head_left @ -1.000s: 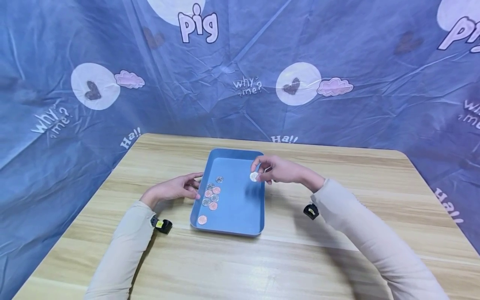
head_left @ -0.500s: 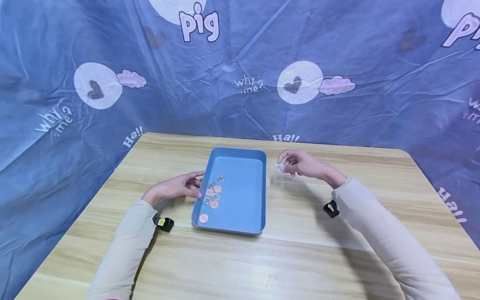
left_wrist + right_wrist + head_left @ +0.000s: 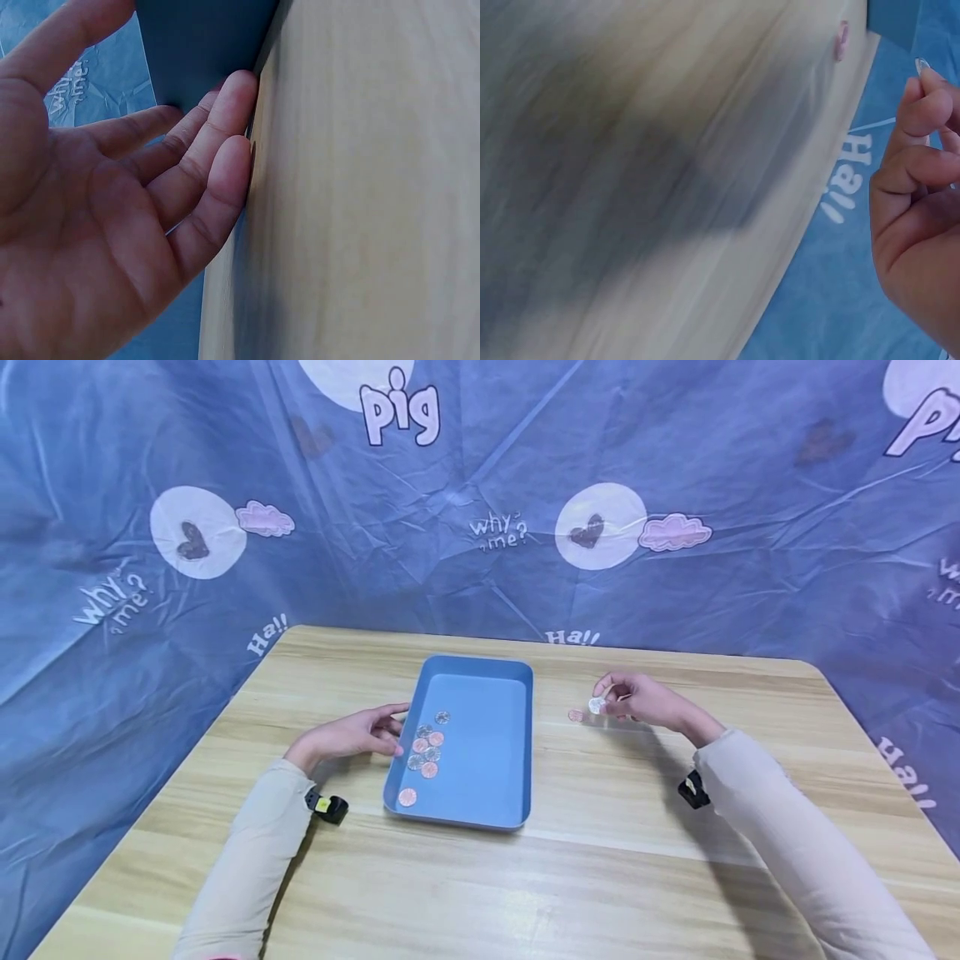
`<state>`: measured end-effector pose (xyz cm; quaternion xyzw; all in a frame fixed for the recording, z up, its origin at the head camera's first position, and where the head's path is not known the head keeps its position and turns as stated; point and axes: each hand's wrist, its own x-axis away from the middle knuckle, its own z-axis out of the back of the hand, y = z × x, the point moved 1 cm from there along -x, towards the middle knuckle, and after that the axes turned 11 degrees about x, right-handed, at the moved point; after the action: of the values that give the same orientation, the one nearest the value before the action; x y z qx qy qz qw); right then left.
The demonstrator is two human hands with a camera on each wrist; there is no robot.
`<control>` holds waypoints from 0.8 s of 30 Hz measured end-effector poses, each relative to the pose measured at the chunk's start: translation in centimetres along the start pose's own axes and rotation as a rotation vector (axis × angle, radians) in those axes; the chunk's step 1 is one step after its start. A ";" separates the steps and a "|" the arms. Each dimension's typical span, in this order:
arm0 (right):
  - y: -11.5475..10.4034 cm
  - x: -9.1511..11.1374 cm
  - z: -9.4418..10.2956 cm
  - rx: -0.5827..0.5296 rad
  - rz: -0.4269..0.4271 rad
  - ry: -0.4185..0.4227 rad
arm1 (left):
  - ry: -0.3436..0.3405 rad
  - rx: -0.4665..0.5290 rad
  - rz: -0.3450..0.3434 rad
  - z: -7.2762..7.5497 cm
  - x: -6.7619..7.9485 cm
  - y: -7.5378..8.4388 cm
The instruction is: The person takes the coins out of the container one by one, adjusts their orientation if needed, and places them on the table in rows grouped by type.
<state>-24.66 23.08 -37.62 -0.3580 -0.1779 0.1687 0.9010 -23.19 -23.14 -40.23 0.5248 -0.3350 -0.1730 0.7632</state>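
Observation:
A blue tray [image 3: 480, 752] lies on the table, with several silver and copper-coloured coins [image 3: 429, 770] along its left side. My left hand [image 3: 348, 735] holds the tray's left wall, thumb at the rim. In the left wrist view its fingers [image 3: 232, 101] lie against the wall's outer face, near the tabletop. To the right of the tray, my right hand [image 3: 641, 700] pinches a silver coin [image 3: 597, 705] between thumb and finger above the table. A copper-coloured coin [image 3: 575, 715] lies on the wood just left of it.
The light wooden table [image 3: 465, 893] ends at the back against a blue printed cloth [image 3: 450, 568]. A black wrist mount [image 3: 327, 808] sits on the left sleeve and another mount [image 3: 693, 789] on the right sleeve.
My right hand has moved right with the silver coin, from over the tray to over the table. The copper-coloured coin there now shows fully. The left hand stays at the tray.

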 end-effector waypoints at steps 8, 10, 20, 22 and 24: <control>1.2 -0.1 -0.4 -0.005 -0.031 -0.033 | 0.005 -0.004 0.002 0.0 0.0 0.0; 1.5 -0.2 -0.5 -0.006 -0.045 -0.042 | 0.002 -0.001 0.000 0.0 -0.1 0.0; 1.9 -0.4 -0.7 0.014 -0.084 -0.057 | 0.000 0.020 0.005 0.0 -0.2 -0.1; 1.9 -0.5 -0.8 0.012 -0.082 -0.054 | -0.002 0.026 0.003 0.0 -0.1 -0.1; 2.0 -0.6 -0.9 0.018 -0.082 -0.049 | -0.001 0.030 0.006 -0.1 -0.1 -0.1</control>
<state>-25.18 23.62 -39.75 -0.3382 -0.2128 0.1417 0.9057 -23.18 -23.09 -40.34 0.5350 -0.3395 -0.1662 0.7556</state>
